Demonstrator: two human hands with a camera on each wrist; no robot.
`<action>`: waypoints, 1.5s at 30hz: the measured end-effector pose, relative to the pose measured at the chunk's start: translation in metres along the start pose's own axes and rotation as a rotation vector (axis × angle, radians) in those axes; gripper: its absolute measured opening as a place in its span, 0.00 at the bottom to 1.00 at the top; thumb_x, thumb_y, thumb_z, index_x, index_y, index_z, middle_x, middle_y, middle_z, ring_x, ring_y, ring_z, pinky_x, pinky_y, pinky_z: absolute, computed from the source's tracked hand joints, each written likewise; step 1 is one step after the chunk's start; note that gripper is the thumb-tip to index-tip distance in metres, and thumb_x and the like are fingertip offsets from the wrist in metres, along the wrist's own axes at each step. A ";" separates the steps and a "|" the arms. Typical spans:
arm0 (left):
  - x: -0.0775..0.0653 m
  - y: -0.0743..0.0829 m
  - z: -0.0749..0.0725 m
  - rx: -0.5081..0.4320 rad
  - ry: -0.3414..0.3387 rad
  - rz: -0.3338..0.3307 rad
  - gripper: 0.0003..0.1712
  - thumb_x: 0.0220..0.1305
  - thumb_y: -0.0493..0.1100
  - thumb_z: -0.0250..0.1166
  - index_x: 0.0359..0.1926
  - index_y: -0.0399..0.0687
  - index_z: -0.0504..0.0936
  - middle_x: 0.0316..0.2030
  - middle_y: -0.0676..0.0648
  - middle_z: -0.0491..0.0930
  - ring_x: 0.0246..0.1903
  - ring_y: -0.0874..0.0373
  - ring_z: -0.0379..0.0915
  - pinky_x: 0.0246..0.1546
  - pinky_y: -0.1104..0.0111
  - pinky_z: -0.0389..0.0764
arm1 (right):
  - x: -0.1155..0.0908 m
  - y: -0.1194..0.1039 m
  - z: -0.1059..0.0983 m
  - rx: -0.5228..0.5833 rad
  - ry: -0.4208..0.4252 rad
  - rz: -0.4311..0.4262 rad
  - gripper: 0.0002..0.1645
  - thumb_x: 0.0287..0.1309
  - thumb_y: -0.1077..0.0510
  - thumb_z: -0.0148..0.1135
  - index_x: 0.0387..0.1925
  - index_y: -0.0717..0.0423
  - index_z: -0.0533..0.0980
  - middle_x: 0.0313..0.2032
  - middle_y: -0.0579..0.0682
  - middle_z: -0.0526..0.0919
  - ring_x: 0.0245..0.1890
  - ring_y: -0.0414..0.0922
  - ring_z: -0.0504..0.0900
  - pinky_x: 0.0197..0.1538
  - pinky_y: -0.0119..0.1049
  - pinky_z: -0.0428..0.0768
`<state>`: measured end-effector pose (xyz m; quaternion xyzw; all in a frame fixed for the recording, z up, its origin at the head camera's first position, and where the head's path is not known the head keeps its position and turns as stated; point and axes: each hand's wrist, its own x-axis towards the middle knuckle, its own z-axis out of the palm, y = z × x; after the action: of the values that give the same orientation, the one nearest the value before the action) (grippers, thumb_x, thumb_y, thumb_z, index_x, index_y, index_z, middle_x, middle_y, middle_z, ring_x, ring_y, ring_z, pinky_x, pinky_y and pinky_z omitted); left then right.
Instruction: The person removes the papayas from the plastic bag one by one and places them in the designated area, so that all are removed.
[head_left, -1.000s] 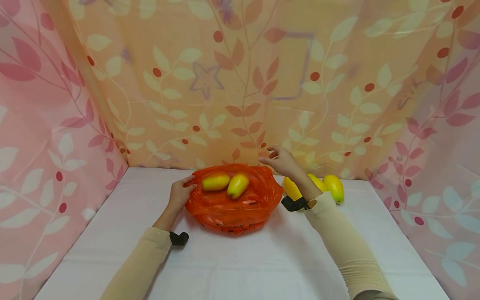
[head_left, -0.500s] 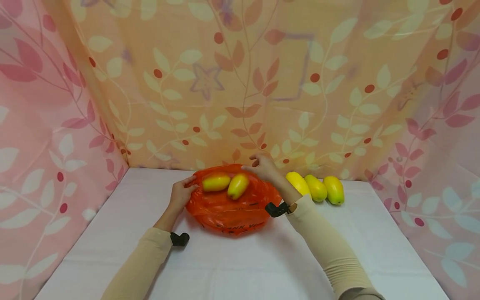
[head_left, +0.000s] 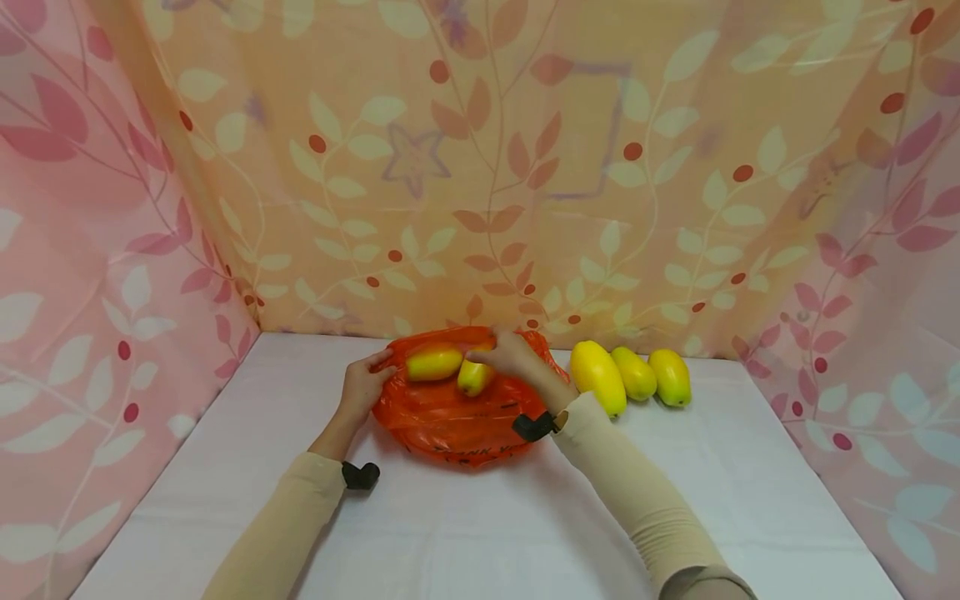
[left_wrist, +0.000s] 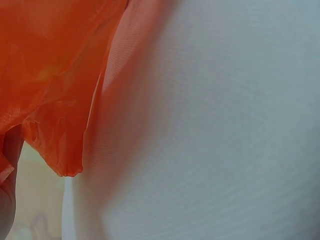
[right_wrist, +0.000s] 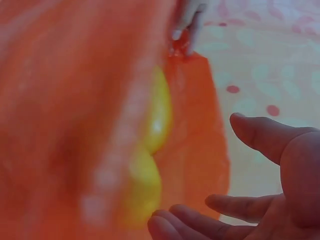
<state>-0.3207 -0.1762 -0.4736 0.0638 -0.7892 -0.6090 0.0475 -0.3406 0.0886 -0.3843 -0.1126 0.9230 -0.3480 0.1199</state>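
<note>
An orange-red plastic bag [head_left: 457, 429] with dark print lies with its mouth held wide. Two yellow-green mangoes [head_left: 433, 365] show at its opening. The left hand [head_left: 362, 390] pinches the bag's left rim between thumb and fingers; in the left wrist view, bag film [left_wrist: 55, 85] hangs beside part of that hand [left_wrist: 6, 200]. The right hand [head_left: 513, 354] reaches over the bag's right side and overlaps the right-hand mango [head_left: 474, 379]. Seen from the right wrist, its fingers [right_wrist: 240, 206] are spread and loosely bent, holding nothing, near the lower mango [right_wrist: 142, 187].
To the right of the bag, a large yellow fruit [head_left: 597, 377] and two smaller yellow-green mangoes [head_left: 634, 374] lie in a row on the white tablecloth [head_left: 465, 533]. Leaf-patterned curtains [head_left: 480, 167] stand behind the table and on both sides.
The right hand has moved left and down, from above the bag's right rim to over the right-hand mango, uncovering the fruit row. The left hand keeps its place on the rim.
</note>
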 end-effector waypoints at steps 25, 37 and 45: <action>-0.001 -0.005 0.003 0.029 -0.007 0.005 0.25 0.66 0.35 0.61 0.63 0.36 0.74 0.66 0.37 0.70 0.71 0.47 0.58 0.72 0.55 0.61 | 0.028 0.023 0.054 0.022 0.140 0.209 0.50 0.57 0.40 0.66 0.67 0.68 0.57 0.51 0.61 0.75 0.49 0.55 0.74 0.57 0.46 0.76; 0.000 -0.002 0.002 0.010 0.003 0.011 0.25 0.66 0.34 0.61 0.63 0.35 0.74 0.65 0.36 0.70 0.70 0.47 0.59 0.71 0.55 0.63 | 0.032 0.018 0.061 0.011 0.185 0.206 0.46 0.52 0.50 0.72 0.65 0.63 0.58 0.48 0.62 0.77 0.48 0.58 0.76 0.52 0.47 0.79; 0.001 -0.004 0.001 0.028 0.007 0.014 0.25 0.66 0.35 0.61 0.63 0.36 0.74 0.65 0.36 0.71 0.71 0.47 0.59 0.71 0.55 0.63 | 0.026 0.016 0.059 0.013 0.153 0.156 0.45 0.50 0.53 0.73 0.64 0.59 0.60 0.47 0.60 0.76 0.46 0.56 0.75 0.50 0.47 0.80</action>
<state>-0.3217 -0.1767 -0.4774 0.0608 -0.7978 -0.5974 0.0535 -0.3495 0.0564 -0.4422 -0.0125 0.9330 -0.3513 0.0765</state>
